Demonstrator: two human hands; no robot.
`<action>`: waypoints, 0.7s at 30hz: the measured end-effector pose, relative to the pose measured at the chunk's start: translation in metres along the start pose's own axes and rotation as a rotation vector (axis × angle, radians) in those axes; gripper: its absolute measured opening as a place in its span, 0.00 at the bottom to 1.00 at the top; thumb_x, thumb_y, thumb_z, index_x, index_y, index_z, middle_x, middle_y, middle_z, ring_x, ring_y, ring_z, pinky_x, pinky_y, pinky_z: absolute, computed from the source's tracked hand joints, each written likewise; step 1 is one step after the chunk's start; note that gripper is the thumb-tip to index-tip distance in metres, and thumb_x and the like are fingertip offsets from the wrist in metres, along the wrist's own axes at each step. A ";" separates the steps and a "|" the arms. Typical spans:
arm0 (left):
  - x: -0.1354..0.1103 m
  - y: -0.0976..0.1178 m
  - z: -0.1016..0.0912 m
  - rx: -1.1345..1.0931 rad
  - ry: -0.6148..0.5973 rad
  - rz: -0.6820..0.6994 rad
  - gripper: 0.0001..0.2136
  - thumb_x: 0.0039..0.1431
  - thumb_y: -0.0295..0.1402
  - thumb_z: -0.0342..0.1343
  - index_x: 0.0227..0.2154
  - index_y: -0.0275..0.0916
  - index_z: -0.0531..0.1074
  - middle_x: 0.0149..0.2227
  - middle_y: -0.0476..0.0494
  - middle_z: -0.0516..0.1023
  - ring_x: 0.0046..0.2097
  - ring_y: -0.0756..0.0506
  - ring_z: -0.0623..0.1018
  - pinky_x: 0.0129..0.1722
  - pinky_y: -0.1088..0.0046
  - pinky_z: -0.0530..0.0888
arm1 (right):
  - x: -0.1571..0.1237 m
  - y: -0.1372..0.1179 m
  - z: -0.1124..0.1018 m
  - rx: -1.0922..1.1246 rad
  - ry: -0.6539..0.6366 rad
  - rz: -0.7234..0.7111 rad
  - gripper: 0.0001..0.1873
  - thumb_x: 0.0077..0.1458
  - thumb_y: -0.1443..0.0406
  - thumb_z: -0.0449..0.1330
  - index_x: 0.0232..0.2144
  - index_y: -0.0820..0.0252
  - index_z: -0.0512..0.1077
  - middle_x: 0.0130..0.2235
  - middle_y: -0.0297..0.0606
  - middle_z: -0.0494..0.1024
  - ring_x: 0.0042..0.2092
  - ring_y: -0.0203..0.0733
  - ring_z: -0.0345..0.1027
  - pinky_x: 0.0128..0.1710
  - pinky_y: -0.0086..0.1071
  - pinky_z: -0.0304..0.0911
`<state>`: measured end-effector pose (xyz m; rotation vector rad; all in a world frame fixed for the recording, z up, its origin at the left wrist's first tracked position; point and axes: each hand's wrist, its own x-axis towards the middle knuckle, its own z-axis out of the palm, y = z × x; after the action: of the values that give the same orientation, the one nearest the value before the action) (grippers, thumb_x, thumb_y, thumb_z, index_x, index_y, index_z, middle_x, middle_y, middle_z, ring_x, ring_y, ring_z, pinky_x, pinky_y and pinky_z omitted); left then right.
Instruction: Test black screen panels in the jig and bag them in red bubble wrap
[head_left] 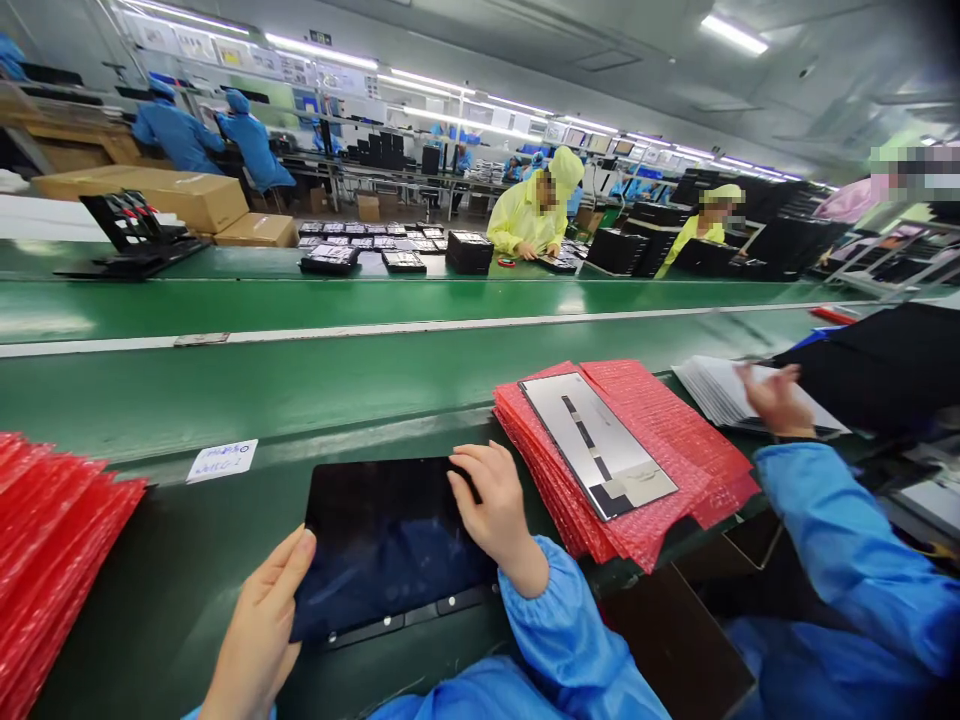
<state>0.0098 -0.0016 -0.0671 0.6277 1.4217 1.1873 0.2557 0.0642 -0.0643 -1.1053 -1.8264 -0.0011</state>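
A black glass display panel (382, 540) lies tilted on the dark green belt in front of me, with a strip of small metal spots along its near edge. My left hand (259, 625) grips its left edge, and my right hand (491, 500) holds its upper right corner. To the right, a silver-backed panel (598, 445) with black marks rests on a stack of red bubble bags (630, 470). Another stack of red bubble bags (49, 560) sits at the left edge of the view.
A co-worker's hand (776, 400) in a blue sleeve reaches over white sheets (720, 390) at the right. A small white label (221, 460) lies on the belt. Beyond a second green belt (300, 385), yellow-gowned workers handle black stacks.
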 end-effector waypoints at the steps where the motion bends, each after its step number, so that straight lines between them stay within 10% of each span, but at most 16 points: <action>1: -0.001 0.006 -0.001 -0.015 0.069 -0.019 0.25 0.50 0.54 0.60 0.51 0.56 0.75 0.48 0.54 0.82 0.52 0.34 0.79 0.41 0.56 0.82 | -0.002 0.003 -0.007 0.013 0.044 0.073 0.11 0.62 0.67 0.56 0.46 0.56 0.73 0.48 0.44 0.78 0.52 0.45 0.70 0.59 0.48 0.60; 4: -0.002 0.020 -0.006 0.003 0.252 -0.028 0.23 0.50 0.53 0.60 0.50 0.62 0.75 0.48 0.59 0.81 0.52 0.34 0.79 0.37 0.57 0.82 | -0.013 0.014 -0.024 0.174 0.048 0.382 0.17 0.62 0.61 0.56 0.52 0.58 0.71 0.51 0.48 0.77 0.52 0.48 0.71 0.54 0.46 0.65; 8: -0.003 0.028 -0.007 -0.085 0.193 -0.027 0.24 0.54 0.52 0.57 0.53 0.57 0.73 0.49 0.56 0.81 0.49 0.34 0.80 0.37 0.56 0.83 | -0.025 0.017 -0.036 0.565 -0.299 0.681 0.23 0.63 0.52 0.55 0.52 0.59 0.74 0.46 0.44 0.80 0.48 0.48 0.74 0.51 0.44 0.68; 11: 0.002 0.025 -0.009 -0.148 0.162 -0.052 0.21 0.54 0.50 0.58 0.51 0.54 0.75 0.49 0.55 0.81 0.47 0.35 0.81 0.37 0.57 0.83 | -0.027 0.010 -0.038 0.718 -0.444 0.697 0.22 0.61 0.50 0.56 0.47 0.58 0.77 0.40 0.39 0.81 0.43 0.47 0.74 0.48 0.42 0.68; 21: -0.013 0.033 -0.012 -0.109 0.011 -0.053 0.24 0.39 0.44 0.71 0.43 0.50 0.78 0.38 0.49 0.84 0.41 0.34 0.83 0.34 0.60 0.83 | -0.033 0.015 -0.036 0.697 -0.361 0.641 0.23 0.60 0.48 0.56 0.33 0.60 0.78 0.27 0.35 0.73 0.31 0.40 0.66 0.32 0.32 0.63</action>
<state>-0.0063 -0.0052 -0.0338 0.5058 1.3651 1.2186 0.2961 0.0349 -0.0756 -1.1545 -1.4868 1.1814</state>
